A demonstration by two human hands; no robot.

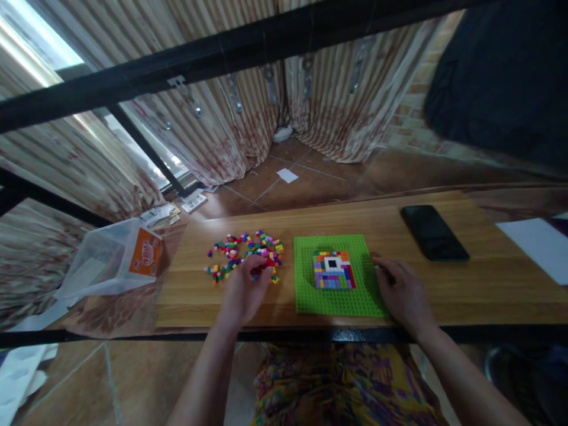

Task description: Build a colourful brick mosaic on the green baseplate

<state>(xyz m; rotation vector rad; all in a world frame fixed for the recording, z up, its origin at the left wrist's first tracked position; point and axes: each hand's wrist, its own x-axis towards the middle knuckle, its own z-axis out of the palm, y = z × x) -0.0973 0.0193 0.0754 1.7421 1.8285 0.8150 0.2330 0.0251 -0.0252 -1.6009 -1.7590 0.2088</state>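
My left hand (248, 284) reaches over a loose pile of small coloured toy bricks (231, 245), thumb and forefinger drawn together. Red brick (268, 262) shows at those fingertips. Right of the pile lies a green studded baseplate (306, 302). On its middle stands a roughly square patch of bricks (328, 280) in purple, orange, red and other colours, with a white frame around a black centre. At the plate's right edge is my right hand (403, 293), its fingers bent and the thumb and forefinger tips against the edge; its other fingers are partly hidden.
A black phone (435, 232) lies on the wooden table (497, 284), right of the plate. White paper (536, 245) is at the far right. Beyond the table's left end sits a clear plastic box (106, 260) with an orange label. A dark metal bar (213, 50) crosses above.
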